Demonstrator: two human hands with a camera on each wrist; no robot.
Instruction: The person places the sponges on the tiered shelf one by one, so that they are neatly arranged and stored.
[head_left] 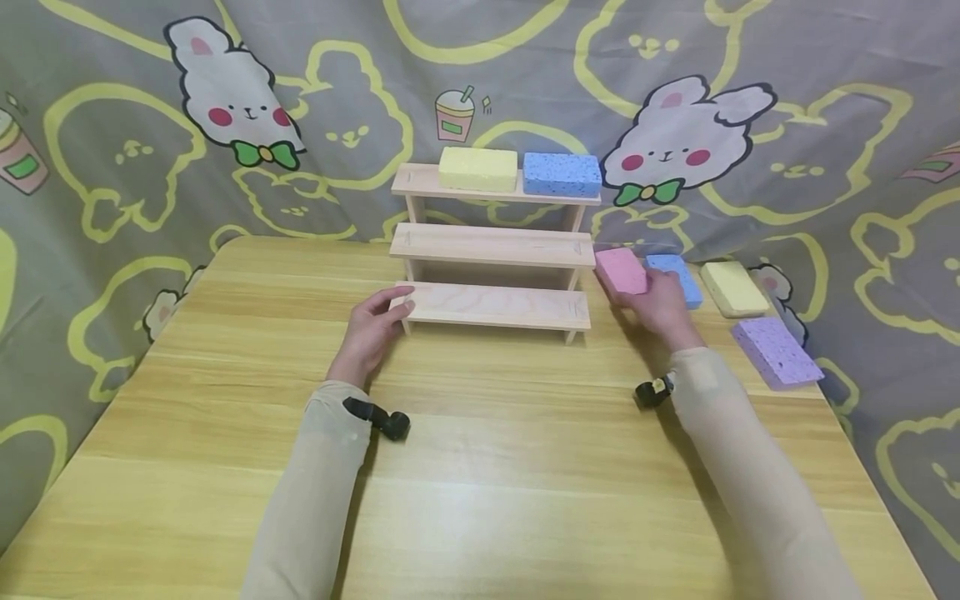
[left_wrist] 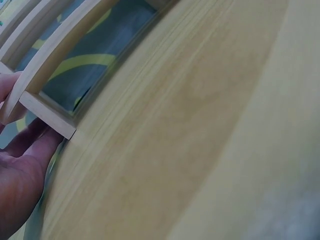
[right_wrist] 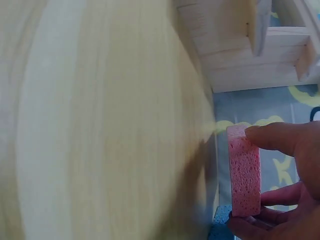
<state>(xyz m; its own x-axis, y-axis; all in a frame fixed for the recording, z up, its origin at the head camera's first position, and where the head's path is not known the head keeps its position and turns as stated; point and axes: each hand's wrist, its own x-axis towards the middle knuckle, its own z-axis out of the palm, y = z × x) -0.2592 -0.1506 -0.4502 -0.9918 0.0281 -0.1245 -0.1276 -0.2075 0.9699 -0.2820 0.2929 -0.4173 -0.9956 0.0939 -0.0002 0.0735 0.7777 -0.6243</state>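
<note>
A three-tier wooden shelf [head_left: 491, 304] stands at the back of the table. My left hand [head_left: 371, 329] grips the left end of its lowest board, thumb and fingers on either side of the board [left_wrist: 55, 55]. On the top tier sit a yellow sponge [head_left: 478, 169] and a blue sponge [head_left: 562, 174], side by side. Right of the shelf, my right hand [head_left: 663, 304] pinches a pink sponge [head_left: 621, 271] between thumb and fingers. The right wrist view shows the pink sponge [right_wrist: 245, 172] held by its ends, above the tabletop.
Beyond the right hand lie another blue sponge [head_left: 675, 279], another yellow sponge [head_left: 733, 289] and a purple sponge [head_left: 777, 352], along the table's right edge. A patterned curtain [head_left: 525, 75] hangs close behind the shelf. The wooden table [head_left: 480, 467] extends in front.
</note>
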